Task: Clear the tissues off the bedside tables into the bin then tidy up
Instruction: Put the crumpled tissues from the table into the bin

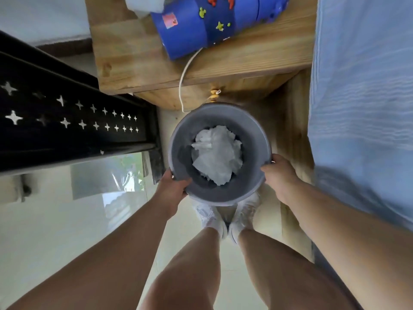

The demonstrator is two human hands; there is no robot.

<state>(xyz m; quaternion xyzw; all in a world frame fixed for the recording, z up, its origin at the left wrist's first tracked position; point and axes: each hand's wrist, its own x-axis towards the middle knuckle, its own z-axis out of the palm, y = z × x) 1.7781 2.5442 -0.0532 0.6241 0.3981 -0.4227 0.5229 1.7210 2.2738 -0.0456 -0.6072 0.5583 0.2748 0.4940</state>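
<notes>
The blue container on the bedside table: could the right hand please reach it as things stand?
Probably not yet: the right hand grips the grey bin, though the blue container has nothing in front of it.

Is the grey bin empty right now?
No, the grey bin has crumpled white tissues inside, while the left hand and right hand grip its rim.

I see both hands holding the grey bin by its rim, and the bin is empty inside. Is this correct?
Not quite. The head view shows both hands, left and right, holding the grey bin by its rim, but it holds crumpled white tissues.
</notes>
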